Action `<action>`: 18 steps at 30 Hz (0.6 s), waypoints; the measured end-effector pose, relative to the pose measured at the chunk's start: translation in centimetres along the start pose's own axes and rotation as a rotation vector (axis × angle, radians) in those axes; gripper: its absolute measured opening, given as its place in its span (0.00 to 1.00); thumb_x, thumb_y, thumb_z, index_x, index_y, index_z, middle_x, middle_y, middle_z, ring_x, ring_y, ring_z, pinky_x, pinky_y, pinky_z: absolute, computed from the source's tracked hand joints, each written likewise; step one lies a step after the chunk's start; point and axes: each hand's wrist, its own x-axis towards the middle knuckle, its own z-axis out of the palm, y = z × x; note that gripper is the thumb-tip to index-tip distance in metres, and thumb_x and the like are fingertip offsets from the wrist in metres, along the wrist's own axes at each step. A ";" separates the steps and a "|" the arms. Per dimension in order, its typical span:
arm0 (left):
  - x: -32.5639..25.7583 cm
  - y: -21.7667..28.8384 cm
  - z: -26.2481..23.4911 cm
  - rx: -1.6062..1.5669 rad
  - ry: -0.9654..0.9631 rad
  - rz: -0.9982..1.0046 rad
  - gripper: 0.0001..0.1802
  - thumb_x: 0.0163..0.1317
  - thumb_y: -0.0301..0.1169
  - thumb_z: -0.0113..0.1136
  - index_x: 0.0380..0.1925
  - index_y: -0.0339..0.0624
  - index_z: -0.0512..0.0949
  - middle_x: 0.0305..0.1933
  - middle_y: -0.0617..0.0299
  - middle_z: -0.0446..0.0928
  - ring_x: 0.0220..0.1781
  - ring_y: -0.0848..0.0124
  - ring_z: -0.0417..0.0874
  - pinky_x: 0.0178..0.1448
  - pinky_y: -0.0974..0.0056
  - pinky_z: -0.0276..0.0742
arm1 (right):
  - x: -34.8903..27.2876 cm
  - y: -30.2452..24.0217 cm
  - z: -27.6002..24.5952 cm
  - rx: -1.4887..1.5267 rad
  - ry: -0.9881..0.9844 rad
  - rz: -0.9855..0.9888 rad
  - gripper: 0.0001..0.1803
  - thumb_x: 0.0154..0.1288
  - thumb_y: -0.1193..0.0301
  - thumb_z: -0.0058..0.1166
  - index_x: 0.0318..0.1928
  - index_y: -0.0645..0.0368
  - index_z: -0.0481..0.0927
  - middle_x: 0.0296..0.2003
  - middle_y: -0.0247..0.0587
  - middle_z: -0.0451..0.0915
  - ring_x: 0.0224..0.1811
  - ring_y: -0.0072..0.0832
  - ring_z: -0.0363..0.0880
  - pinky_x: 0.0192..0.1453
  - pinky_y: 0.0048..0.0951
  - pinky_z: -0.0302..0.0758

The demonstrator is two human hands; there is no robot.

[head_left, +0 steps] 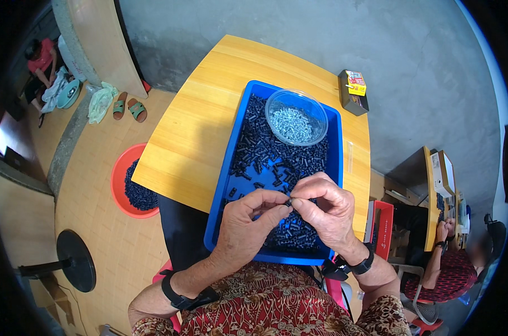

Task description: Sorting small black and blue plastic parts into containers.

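Note:
My left hand (248, 224) and my right hand (325, 208) meet fingertip to fingertip over a blue tray (210, 224). Thumbs and forefingers of both pinch one small dark cylindrical part (290, 202), mostly covered by the fingers. Below and around them, many small black cylindrical parts (251, 145) lie loose in the tray, thickest along its far and right sides. A round clear plastic tub (269, 124) of small silvery metal pieces (292, 124) rests on the black parts at the tray's far end.
The tray sits on a yellow wooden table (192, 123). A dark box with a yellow pack (356, 84) stands at its right edge. On the floor to the left are a red basin (119, 179) of black parts and sandals (136, 109). Other people sit at far left and right.

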 end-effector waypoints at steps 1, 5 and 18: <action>0.0 0.1 0.0 0.000 -0.001 0.000 0.08 0.64 0.26 0.67 0.41 0.35 0.82 0.34 0.68 0.82 0.36 0.84 0.78 0.39 0.75 0.74 | -0.1 -0.2 0.1 0.030 0.023 0.023 0.05 0.59 0.82 0.64 0.37 0.64 0.84 0.39 0.42 0.81 0.41 0.26 0.79 0.46 0.27 0.76; 0.0 -0.4 0.1 0.016 0.012 0.035 0.08 0.64 0.26 0.67 0.41 0.35 0.82 0.34 0.67 0.82 0.36 0.84 0.78 0.39 0.75 0.74 | -0.4 -0.8 0.8 0.128 0.090 0.092 0.06 0.59 0.83 0.64 0.38 0.64 0.84 0.39 0.43 0.81 0.41 0.26 0.79 0.46 0.28 0.77; -0.2 -0.4 -0.3 0.062 0.008 0.088 0.08 0.65 0.25 0.64 0.43 0.35 0.82 0.34 0.65 0.83 0.37 0.81 0.80 0.42 0.74 0.76 | -0.2 -0.5 0.4 -0.173 0.059 -0.075 0.08 0.54 0.83 0.64 0.35 0.62 0.83 0.37 0.43 0.85 0.38 0.31 0.81 0.45 0.30 0.76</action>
